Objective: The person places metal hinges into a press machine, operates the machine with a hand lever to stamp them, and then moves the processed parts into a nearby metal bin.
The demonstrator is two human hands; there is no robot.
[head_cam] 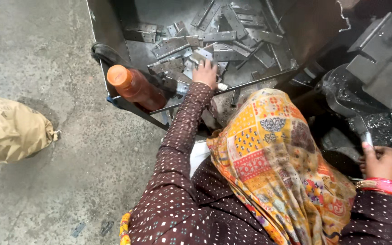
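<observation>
Metal plates [214,38] are lying in bin [114,27] under your L hand [206,72], fingers closing on one; R hand [383,163] is pinching a small metal piece [367,137].

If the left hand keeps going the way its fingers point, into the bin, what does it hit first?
The left hand already rests on the heap of flat metal plates in the metal bin. Straight on, it probably meets more plates before the far wall; depth is unclear.
</observation>
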